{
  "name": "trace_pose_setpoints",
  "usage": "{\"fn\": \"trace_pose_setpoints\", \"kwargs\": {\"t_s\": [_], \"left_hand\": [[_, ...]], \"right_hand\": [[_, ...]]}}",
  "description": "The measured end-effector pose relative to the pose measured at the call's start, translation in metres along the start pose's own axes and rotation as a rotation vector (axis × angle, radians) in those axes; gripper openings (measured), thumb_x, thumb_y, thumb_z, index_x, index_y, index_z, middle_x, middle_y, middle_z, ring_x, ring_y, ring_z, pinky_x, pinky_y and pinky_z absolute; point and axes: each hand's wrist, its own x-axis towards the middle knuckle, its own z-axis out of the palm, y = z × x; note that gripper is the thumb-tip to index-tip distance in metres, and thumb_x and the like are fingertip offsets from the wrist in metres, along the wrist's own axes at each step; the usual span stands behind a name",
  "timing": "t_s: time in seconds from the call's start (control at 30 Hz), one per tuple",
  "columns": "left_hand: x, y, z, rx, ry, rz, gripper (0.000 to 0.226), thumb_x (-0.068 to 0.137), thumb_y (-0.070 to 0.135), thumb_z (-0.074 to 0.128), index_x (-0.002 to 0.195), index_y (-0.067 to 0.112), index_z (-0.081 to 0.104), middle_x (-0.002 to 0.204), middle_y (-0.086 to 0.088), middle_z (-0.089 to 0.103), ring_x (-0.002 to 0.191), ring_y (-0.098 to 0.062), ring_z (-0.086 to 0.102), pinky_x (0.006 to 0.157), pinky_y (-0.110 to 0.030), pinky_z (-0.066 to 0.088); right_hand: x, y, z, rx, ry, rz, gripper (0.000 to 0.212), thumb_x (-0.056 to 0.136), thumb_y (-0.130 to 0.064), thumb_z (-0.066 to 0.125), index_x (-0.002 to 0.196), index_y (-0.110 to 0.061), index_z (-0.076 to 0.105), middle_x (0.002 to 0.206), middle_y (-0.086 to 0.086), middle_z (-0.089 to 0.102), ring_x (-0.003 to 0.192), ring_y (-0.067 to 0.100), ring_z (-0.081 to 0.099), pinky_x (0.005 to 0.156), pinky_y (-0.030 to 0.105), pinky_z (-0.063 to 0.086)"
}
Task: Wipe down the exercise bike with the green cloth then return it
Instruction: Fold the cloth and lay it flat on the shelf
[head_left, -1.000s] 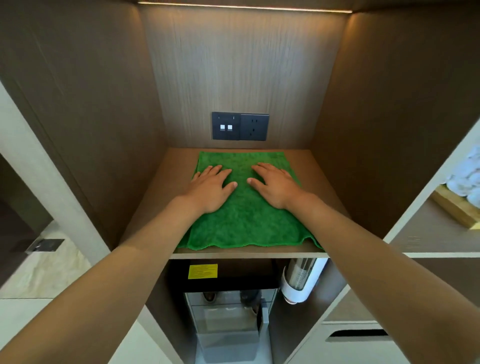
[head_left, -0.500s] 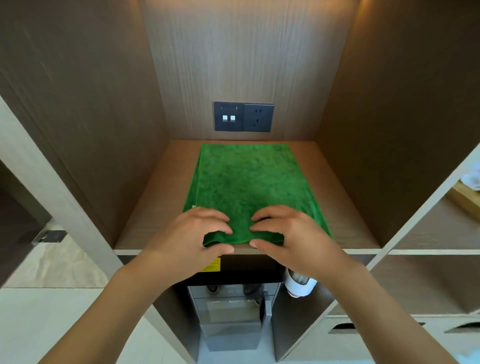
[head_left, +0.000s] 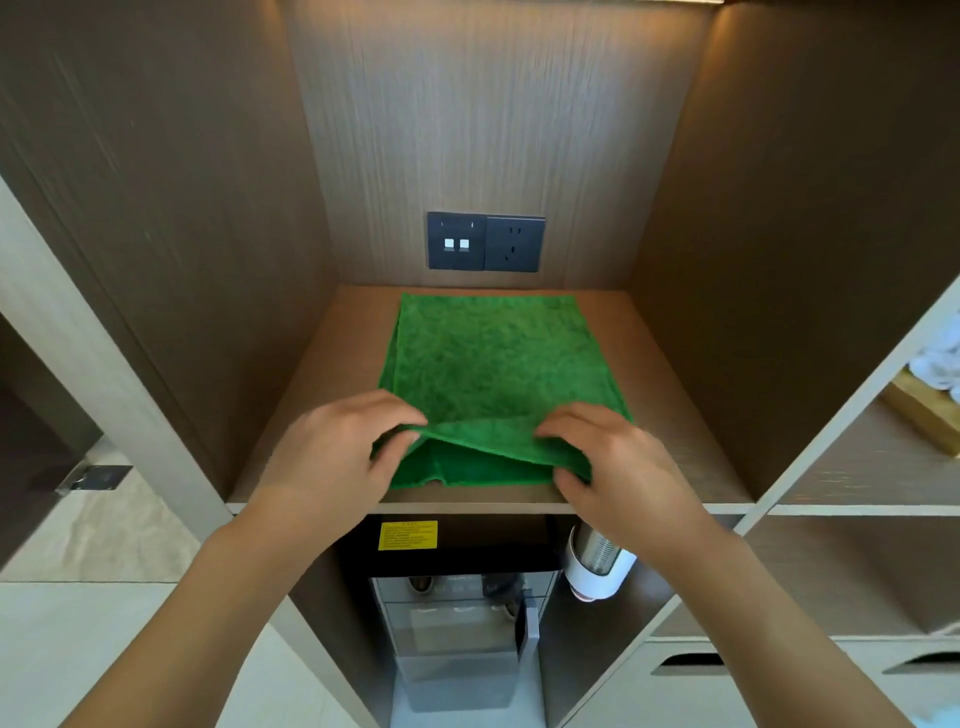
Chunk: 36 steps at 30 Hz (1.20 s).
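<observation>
**Inspector:** Any writing to record?

**Assistant:** One item — a yellow sticker (head_left: 408, 535) on the dark top of the machine (head_left: 457, 613) in the lower compartment. It carries lines of print, too small to read. No brand name shows anywhere. On the back wall sits a dark plate with two white switches (head_left: 456, 241) and, touching it on the right, a socket (head_left: 514, 243).

**Inspector:** Where is the green cloth?

**Assistant:** The green cloth (head_left: 493, 364) lies on the wooden shelf (head_left: 311, 415), its far edge near the back wall. Its near edge is raised off the board and turned back over the layer beneath.

**Inspector:** The hands?

**Assistant:** The left hand (head_left: 332, 457) pinches the near left corner between thumb and curled fingers. The right hand (head_left: 613, 467) grips the near right corner the same way.

**Inspector:** Change since the earlier frames?

**Assistant:** A second ago both palms lay flat on the middle of the cloth. Half a second ago they had drawn back to the front edge, which still lay flat. Now that edge is lifted and folding.

**Inspector:** Anything obscured?

**Assistant:** The machine's front is in shadow — its controls cannot be made out. A white holder with a metal cylinder (head_left: 597, 564) is partly covered by the right wrist. White bundles (head_left: 940, 371) at the right edge are cut off.
</observation>
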Motion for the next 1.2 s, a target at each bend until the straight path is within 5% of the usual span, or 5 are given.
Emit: {"fn": "trace_pose_setpoints", "kwargs": {"t_s": [0.3,0.47,0.7,1.0,1.2], "left_hand": [[0.024,-0.007,-0.012,0.012,0.163,0.040,0.021,0.091,0.001,0.071,0.103,0.015,0.080,0.103,0.003,0.076,0.096,-0.018,0.072,0.087,-0.045,0.060],[0.057,0.009,-0.052,0.048,0.383,0.085,0.019,0.092,-0.003,0.070,0.104,0.009,0.079,0.105,-0.004,0.075,0.097,-0.025,0.070,0.089,-0.044,0.057],[-0.030,-0.004,-0.012,0.044,0.198,0.033,0.019,0.088,0.009,0.067,0.098,0.016,0.081,0.102,0.007,0.074,0.093,-0.016,0.069,0.087,-0.039,0.056],[-0.052,-0.010,0.006,-0.084,0.086,-0.126,0.020,0.086,0.016,0.065,0.097,0.024,0.080,0.102,0.021,0.069,0.098,-0.004,0.064,0.085,-0.018,0.048],[-0.048,-0.019,-0.002,-0.082,-0.044,-0.144,0.046,0.081,-0.007,0.067,0.089,0.036,0.079,0.101,0.025,0.068,0.099,-0.003,0.065,0.087,-0.019,0.048]], "right_hand": [[0.003,0.043,-0.044,-0.013,0.269,0.097,0.028,0.089,0.002,0.072,0.110,-0.014,0.081,0.107,0.000,0.079,0.095,0.024,0.076,0.080,0.048,0.063],[0.038,0.023,-0.078,0.050,0.483,0.000,0.031,0.094,0.007,0.066,0.116,-0.010,0.079,0.114,-0.003,0.075,0.103,0.015,0.073,0.094,0.031,0.060],[-0.027,0.042,-0.019,0.042,0.191,-0.061,0.045,0.071,0.025,0.074,0.095,-0.012,0.083,0.101,-0.003,0.078,0.093,0.017,0.075,0.084,0.039,0.062],[-0.039,0.044,-0.021,0.039,0.160,0.008,0.045,0.063,0.028,0.074,0.084,-0.012,0.081,0.092,-0.005,0.073,0.086,0.019,0.068,0.077,0.031,0.056],[-0.046,0.048,-0.030,0.093,0.038,0.088,0.057,0.061,0.027,0.058,0.085,-0.019,0.080,0.090,-0.010,0.066,0.086,0.016,0.063,0.074,0.031,0.053]]}}
